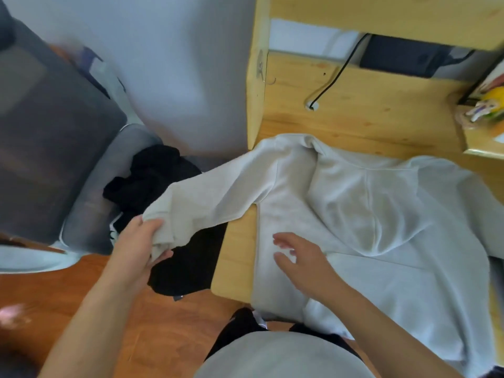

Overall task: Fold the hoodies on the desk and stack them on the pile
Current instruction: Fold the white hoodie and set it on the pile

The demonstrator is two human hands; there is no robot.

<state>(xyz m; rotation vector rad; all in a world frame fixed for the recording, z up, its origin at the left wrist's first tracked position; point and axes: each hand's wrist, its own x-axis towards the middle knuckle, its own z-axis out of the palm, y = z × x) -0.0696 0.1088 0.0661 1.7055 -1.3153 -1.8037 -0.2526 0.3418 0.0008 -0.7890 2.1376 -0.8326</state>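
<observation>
A pale grey hoodie [368, 208] lies spread on the wooden desk [368, 115], its hood folded down over the chest. One sleeve [207, 200] stretches left past the desk's edge. My left hand [141, 241] grips the cuff of that sleeve out over the floor. My right hand [302, 263] hovers with fingers spread just above the hoodie's body near the desk's left front corner. Black clothes [158, 181] lie heaped to the left of the desk, partly under the sleeve.
A grey chair [49, 137] stands at the left, on a reddish wood floor [163, 336]. A black cable [335, 75] runs across the back of the desk. A dark box [403, 58] sits under the shelf, and small colourful items [488, 105] stand at the right.
</observation>
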